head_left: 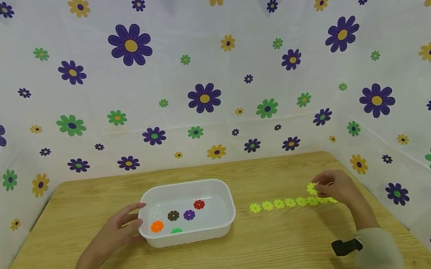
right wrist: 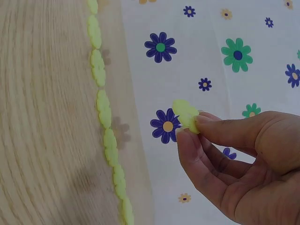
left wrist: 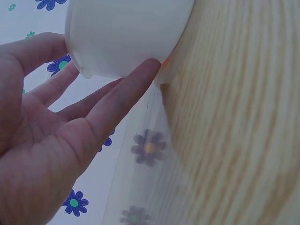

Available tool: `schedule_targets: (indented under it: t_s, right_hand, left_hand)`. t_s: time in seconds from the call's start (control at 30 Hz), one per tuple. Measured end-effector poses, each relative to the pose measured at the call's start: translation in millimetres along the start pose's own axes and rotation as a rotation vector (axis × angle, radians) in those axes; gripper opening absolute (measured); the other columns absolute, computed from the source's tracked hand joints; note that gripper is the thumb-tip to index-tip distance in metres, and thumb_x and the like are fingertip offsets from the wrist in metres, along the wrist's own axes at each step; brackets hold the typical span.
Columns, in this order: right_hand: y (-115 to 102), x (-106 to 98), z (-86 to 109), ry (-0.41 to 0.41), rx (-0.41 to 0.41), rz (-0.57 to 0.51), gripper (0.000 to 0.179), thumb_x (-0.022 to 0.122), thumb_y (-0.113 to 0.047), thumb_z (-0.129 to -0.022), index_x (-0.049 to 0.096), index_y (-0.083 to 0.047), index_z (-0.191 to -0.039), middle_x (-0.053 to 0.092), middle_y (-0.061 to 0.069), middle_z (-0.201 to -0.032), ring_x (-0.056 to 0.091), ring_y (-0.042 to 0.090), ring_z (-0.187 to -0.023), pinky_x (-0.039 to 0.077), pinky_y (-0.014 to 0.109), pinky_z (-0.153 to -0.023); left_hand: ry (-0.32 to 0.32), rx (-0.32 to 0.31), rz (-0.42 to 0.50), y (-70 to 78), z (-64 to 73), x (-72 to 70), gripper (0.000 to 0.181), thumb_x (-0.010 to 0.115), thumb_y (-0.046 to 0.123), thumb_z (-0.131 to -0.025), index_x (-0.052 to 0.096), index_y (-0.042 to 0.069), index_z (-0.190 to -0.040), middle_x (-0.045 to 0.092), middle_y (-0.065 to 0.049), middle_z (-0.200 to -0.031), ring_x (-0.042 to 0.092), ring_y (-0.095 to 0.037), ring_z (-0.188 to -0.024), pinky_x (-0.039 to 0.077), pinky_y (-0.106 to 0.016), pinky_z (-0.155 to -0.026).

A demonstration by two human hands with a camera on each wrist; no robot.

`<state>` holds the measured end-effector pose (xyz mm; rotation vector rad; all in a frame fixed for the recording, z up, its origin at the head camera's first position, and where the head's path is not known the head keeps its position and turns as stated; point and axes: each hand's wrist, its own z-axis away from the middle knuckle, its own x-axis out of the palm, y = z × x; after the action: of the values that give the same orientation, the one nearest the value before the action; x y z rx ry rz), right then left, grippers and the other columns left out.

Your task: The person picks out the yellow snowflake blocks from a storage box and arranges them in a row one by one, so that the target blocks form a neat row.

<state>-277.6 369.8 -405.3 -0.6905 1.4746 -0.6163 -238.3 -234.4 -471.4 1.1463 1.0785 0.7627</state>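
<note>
My right hand (head_left: 337, 185) pinches a yellow-green flower-shaped disc (right wrist: 185, 115) between thumb and fingertips, raised above the table. Beneath and beside that hand runs a row of several matching yellow-green discs (head_left: 279, 204), laid flat edge to edge; the hand covers part of its right end in the head view. My left hand (head_left: 114, 234) touches the left end of a white plastic tub (head_left: 192, 235) with its fingers rather straight. In the left wrist view, the fingers (left wrist: 124, 96) rest along the tub's outer wall. The tub stands upright on the table.
Inside the tub lie an orange disc (head_left: 156, 226), a brown disc (head_left: 173, 215), a purple disc (head_left: 189, 215), a red disc (head_left: 199, 204) and a partly hidden green disc (head_left: 176, 230). A flower-print cloth (head_left: 170, 75) surrounds the wooden table (head_left: 222, 268) at the back and sides.
</note>
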Motion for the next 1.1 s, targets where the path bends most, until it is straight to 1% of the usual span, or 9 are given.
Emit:
schedule_targets:
  t_s: [0.07, 0.2, 0.3, 0.5, 0.7, 0.9, 1.1]
  right_hand:
    - [5, -4, 0.3, 0.000, 0.025, -0.007, 0.025, 0.064, -0.001, -0.099, 0.064, 0.015, -0.119, 0.069, 0.024, -0.101, 0.072, 0.016, -0.079, 0.066, 0.032, -0.075]
    - [16, -10, -0.5, 0.018, 0.067, -0.021, 0.028, 0.065, -0.001, -0.098, 0.063, 0.015, -0.121, 0.070, 0.023, -0.101, 0.071, 0.013, -0.078, 0.066, 0.030, -0.074]
    - [25, -14, -1.7, 0.034, 0.095, -0.036, 0.029, 0.064, -0.001, -0.098, 0.062, 0.016, -0.122, 0.070, 0.025, -0.104, 0.070, 0.011, -0.078, 0.065, 0.027, -0.072]
    - [42, -22, -2.5, 0.057, 0.155, -0.054, 0.030, 0.061, 0.001, -0.100, 0.058, 0.019, -0.124, 0.069, 0.032, -0.109, 0.070, 0.009, -0.076, 0.065, 0.027, -0.072]
    - [60, -29, -3.5, 0.098, 0.204, -0.081, 0.033, 0.058, 0.003, -0.099, 0.056, 0.020, -0.128, 0.063, 0.040, -0.118, 0.069, 0.007, -0.077, 0.064, 0.024, -0.071]
    - [78, -38, -3.3, 0.135, 0.260, -0.103, 0.037, 0.058, 0.001, -0.100, 0.053, 0.020, -0.131, 0.062, 0.039, -0.120, 0.067, 0.003, -0.074, 0.063, 0.022, -0.068]
    - [88, -42, 1.9, 0.178, 0.309, -0.091, 0.039, 0.056, -0.002, -0.101, 0.053, 0.018, -0.134, 0.059, 0.041, -0.126, 0.067, 0.006, -0.076, 0.061, 0.019, -0.066]
  left_hand:
    - [0.000, -0.003, 0.006, 0.8, -0.1, 0.7, 0.059, 0.057, 0.026, -0.107, 0.034, 0.007, -0.158, 0.027, -0.035, -0.163, 0.053, -0.050, -0.136, 0.061, -0.043, -0.098]
    - [0.006, -0.019, 0.009, 2.0, -0.1, 0.8, 0.059, 0.057, 0.026, -0.107, 0.034, 0.009, -0.158, 0.026, -0.034, -0.164, 0.050, -0.051, -0.138, 0.062, -0.042, -0.098]
    - [0.006, -0.017, 0.002, 2.5, -0.2, 0.1, 0.059, 0.056, 0.026, -0.107, 0.034, 0.009, -0.159, 0.025, -0.034, -0.165, 0.048, -0.051, -0.138, 0.062, -0.041, -0.098]
    - [0.001, -0.010, 0.000, 0.5, -1.2, -0.1, 0.059, 0.056, 0.025, -0.107, 0.034, 0.009, -0.159, 0.024, -0.034, -0.165, 0.050, -0.051, -0.137, 0.062, -0.041, -0.097]
    - [-0.015, -0.011, 0.034, -1.3, -1.9, -1.3, 0.060, 0.056, 0.025, -0.107, 0.032, 0.008, -0.159, 0.026, -0.035, -0.164, 0.053, -0.048, -0.136, 0.061, -0.042, -0.099]
    - [-0.018, 0.000, 0.023, -1.8, -1.8, -1.8, 0.059, 0.056, 0.024, -0.107, 0.032, 0.008, -0.159, 0.026, -0.035, -0.164, 0.054, -0.048, -0.135, 0.062, -0.041, -0.098]
    - [-0.018, -0.002, 0.027, -1.8, -1.4, -1.4, 0.059, 0.055, 0.023, -0.107, 0.032, 0.008, -0.159, 0.026, -0.036, -0.163, 0.054, -0.049, -0.135, 0.062, -0.041, -0.098]
